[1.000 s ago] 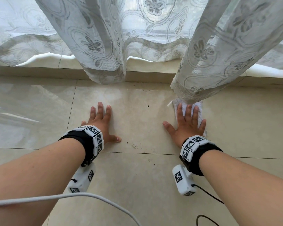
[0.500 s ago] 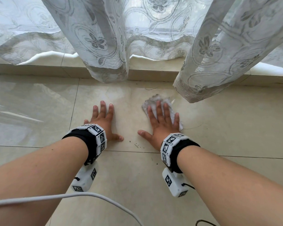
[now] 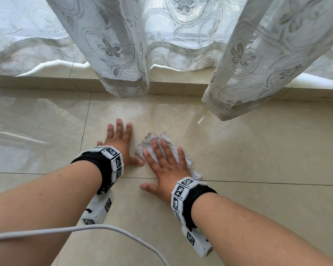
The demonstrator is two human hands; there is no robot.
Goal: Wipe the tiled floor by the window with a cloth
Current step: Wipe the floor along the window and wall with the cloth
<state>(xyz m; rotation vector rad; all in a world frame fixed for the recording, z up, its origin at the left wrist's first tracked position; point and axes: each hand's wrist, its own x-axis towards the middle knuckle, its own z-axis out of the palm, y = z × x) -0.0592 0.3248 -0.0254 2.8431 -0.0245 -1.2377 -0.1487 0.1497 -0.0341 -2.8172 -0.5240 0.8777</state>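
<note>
White cloth (image 3: 149, 140), fluffy and crumpled, a bit grey and dirty along the far edge. Lies on the floor (image 3: 258, 150), on a shiny beige tile, reaching down to the thin line between two tiles. Sits under the right hand (image 3: 164, 169). Pokes out past the fingertips and along the little-finger side, down to the wrist.

Right hand flat on top, fingers straight and a little spread, pressing down. Thumb out to the side on the bare tile.

Left hand (image 3: 119, 143) flat on the bare floor, fingers straight and close together, holding nothing. Just beside the cloth, on its left. Thumb tip very close to the cloth's edge and to the right pointer finger; touching or not, cannot tell.

Black bands (image 3: 108, 164) with white squares and black marks on both wrists. White cable (image 3: 85, 230) across the bottom, over the left arm.

Past the hands, a low step (image 3: 171, 89) and white lace curtains (image 3: 123, 45) with flowers, hanging down to the floor, apart from the cloth.
</note>
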